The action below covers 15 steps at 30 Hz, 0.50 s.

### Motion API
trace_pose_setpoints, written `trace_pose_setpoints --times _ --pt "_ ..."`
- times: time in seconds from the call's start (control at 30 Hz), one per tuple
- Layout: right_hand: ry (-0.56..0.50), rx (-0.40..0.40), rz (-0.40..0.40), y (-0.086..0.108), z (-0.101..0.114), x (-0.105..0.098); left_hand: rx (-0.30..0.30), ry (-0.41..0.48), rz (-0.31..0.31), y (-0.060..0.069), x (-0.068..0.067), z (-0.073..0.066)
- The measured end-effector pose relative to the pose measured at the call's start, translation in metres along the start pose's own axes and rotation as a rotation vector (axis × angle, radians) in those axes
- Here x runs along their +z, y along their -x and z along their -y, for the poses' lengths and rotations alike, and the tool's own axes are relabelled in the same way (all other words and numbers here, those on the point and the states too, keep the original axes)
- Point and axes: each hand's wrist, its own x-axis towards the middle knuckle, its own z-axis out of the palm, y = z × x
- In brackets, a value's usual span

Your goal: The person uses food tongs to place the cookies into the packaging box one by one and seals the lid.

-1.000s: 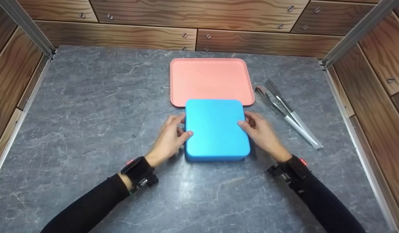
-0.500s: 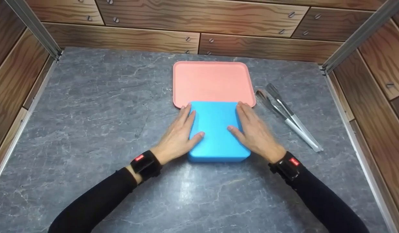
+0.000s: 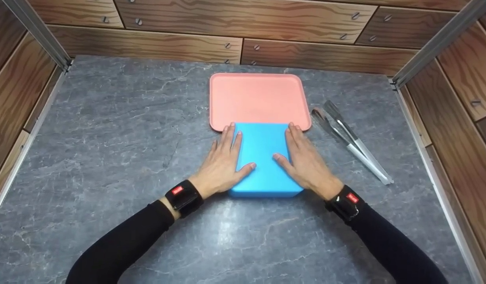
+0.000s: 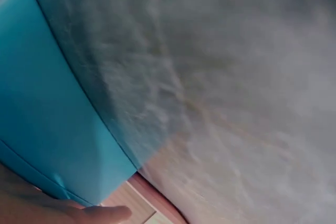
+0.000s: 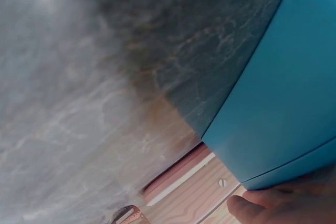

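Note:
A blue box with rounded corners (image 3: 262,157) stands on the grey marbled table, in front of a pink tray. My left hand (image 3: 223,163) lies flat along the left part of its top, fingers straight and pointing away, thumb spread inward. On the right part of the top rests my right hand (image 3: 308,163), fingers straight too, its thumb turned towards the middle. Both wrist views show the box's side wall (image 4: 52,103) with a thin seam near the top, which marks a lid (image 5: 294,169). A few fingertips appear at the bottom of each wrist view.
The pink tray (image 3: 260,98) lies behind the box, its near edge partly covered from view. Metal tongs with pale handles (image 3: 353,144) lie spread to the right of the tray. Wood-patterned panels (image 3: 187,47) wall the table at the back and sides.
Both hands have gone from holding the box's sides to lying flat on its top, then shifted slightly inward. The box has hardly moved.

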Motion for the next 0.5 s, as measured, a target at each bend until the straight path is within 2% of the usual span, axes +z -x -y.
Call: trace_pose_setpoints --times 0.27,0.5 --pt "-0.033 -0.016 -0.039 0.0 -0.008 -0.007 -0.051 -0.023 0.068 -0.004 -0.014 -0.001" --pt "-0.046 -0.015 -0.128 0.006 -0.027 -0.023 -0.086 -0.057 0.001 0.005 -0.033 0.016"
